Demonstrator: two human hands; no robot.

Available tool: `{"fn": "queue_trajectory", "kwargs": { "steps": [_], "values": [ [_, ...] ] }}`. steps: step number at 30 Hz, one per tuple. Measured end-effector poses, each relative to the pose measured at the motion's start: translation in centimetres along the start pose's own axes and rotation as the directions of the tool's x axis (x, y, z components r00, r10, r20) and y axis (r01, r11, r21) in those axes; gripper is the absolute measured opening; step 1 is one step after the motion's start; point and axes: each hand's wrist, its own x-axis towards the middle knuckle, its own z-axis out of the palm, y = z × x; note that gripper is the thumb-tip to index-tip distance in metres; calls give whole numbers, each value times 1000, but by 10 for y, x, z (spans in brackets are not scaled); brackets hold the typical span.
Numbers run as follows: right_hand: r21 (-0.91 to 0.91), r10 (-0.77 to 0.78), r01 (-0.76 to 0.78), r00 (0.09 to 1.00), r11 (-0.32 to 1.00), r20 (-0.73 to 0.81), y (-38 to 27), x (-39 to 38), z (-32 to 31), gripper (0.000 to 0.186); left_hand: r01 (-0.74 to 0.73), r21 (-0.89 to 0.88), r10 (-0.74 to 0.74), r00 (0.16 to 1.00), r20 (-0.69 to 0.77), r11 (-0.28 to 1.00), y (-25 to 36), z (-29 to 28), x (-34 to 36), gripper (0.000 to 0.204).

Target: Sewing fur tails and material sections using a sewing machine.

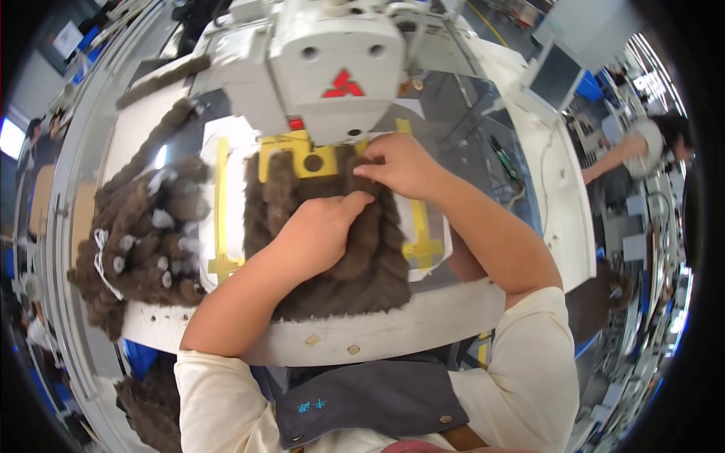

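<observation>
A brown fur piece (pixel 347 291) lies on the table under a white industrial sewing machine head (pixel 336 64). My left hand (pixel 321 230) rests on the middle of the fur, its fingers curled and gripping the pile. Beyond it, to the right, my right hand (pixel 400 166) pinches the fur's upper right part, beside a yellow plate (pixel 313 162) with a round hole. That plate sits at the fur's far edge, beneath the machine head. The fingertips of both hands are partly hidden in the fur.
To the left lies a bundle of rolled brown fur pieces (pixel 143 234) with a white tie (pixel 102 260). Yellow tape strips (pixel 221 204) mark the work area. A small tool with a cable (pixel 504 160) lies on the right. Another person (pixel 642 147) stands at the far right.
</observation>
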Motion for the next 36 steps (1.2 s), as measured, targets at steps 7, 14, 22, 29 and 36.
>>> {"fn": "queue_trajectory", "kwargs": {
  "steps": [7,14,22,29,36],
  "values": [
    [196,24,-6,996,981,-91,23,29,25,35,-94,507,151,986,-74,857,-8,-9,8,45],
    [-89,126,-129,991,988,-35,33,46,15,46,-263,661,263,959,102,702,-30,-12,25,44],
    [-82,71,-77,995,994,-76,27,47,12,48,-333,673,330,934,138,661,-37,-12,38,25],
    [32,150,-148,986,989,-78,31,46,9,36,-302,721,336,936,103,623,-38,-13,41,19],
    [130,161,-170,984,977,74,37,47,-3,26,-206,692,206,975,85,692,-36,-13,43,19]
  ]
}}
